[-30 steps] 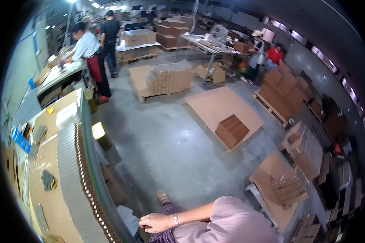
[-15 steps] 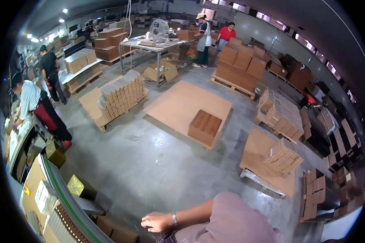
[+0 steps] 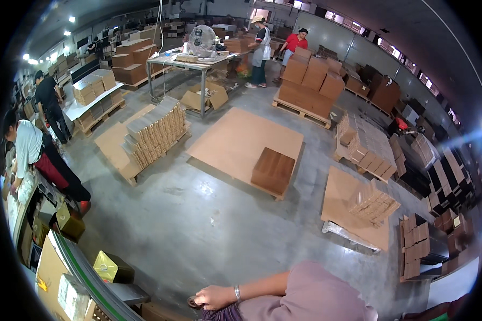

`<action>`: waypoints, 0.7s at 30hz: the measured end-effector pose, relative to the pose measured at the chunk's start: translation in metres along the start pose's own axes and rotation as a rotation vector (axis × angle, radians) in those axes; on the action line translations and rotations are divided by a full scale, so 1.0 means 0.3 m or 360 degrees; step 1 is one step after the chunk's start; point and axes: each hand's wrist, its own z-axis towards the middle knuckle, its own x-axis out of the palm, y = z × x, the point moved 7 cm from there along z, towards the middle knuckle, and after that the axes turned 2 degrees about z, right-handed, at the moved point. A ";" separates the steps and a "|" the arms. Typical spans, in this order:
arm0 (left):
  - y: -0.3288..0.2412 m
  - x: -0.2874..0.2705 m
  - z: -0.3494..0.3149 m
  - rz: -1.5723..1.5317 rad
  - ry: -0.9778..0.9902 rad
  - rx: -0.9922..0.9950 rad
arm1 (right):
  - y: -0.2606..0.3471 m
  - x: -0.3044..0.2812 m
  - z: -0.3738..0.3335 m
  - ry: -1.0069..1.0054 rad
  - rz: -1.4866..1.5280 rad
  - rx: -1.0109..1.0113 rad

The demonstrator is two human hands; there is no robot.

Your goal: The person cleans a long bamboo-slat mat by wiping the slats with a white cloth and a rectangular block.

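Observation:
My right hand (image 3: 215, 298) is at the lower edge, its arm coming in from the right under a mauve sleeve, with a silver band at the wrist. Its fingers are curled, and a small dark, rounded thing (image 3: 192, 302) shows at the fingertips; I cannot make out what it is. Dark purple gathered cloth (image 3: 227, 313) lies just under the wrist. My left hand is out of view. Closest to the right hand are a cardboard surface (image 3: 158, 312) and the green-striped edge of a conveyor (image 3: 85, 273).
Ahead, a brown wood-look box (image 3: 273, 171) sits on a cardboard-covered pallet (image 3: 235, 131). Stacked cardboard pallets (image 3: 158, 131) (image 3: 372, 203) flank it. A yellow metal can (image 3: 112, 267) stands beside the conveyor. Co-workers (image 3: 40, 152) (image 3: 260, 53) stand left and beyond, near a table with a fan (image 3: 202, 41).
The view has tilted and shifted a little. My right hand sits slightly right of where it was, and a dark rounded thing now shows at its fingertips. The person in red leans lower.

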 end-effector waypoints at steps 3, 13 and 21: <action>0.085 -0.056 0.073 -0.0013 -0.0020 -0.0028 | -0.029 -0.034 0.131 0.0147 -0.0291 0.0147; 0.450 -0.240 0.196 -0.0021 -0.0124 -0.0331 | 0.012 -0.021 0.543 0.0283 -0.0239 0.0110; 0.726 -0.368 0.057 -0.0019 -0.0285 -0.0855 | 0.012 0.071 0.852 0.0537 -0.0104 -0.0153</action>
